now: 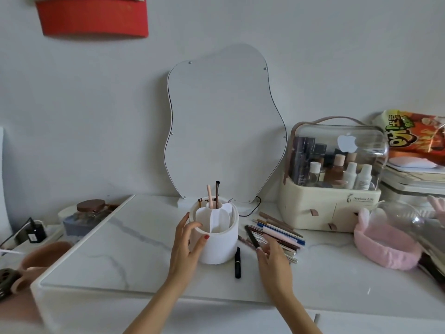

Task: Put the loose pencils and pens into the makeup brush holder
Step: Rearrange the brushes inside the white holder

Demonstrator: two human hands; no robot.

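A white round makeup brush holder (220, 247) stands mid-table with a pink stick and a dark brush upright in its inner compartments. My left hand (186, 242) grips the holder's left side, thumb on its front wall. My right hand (271, 255) pinches a dark pencil (251, 235) that slants up toward the holder. Under and behind that hand lies a pile of several loose pencils and pens (280, 231). A black pen (238, 262) lies alone just right of the holder's base.
A wavy mirror (224, 121) leans on the wall behind the holder. A cream cosmetics case (330, 208) with a clear lid stands at the right, a pink headband (385, 247) and a glass dome in front of it. A jar (90, 213) sits at the left.
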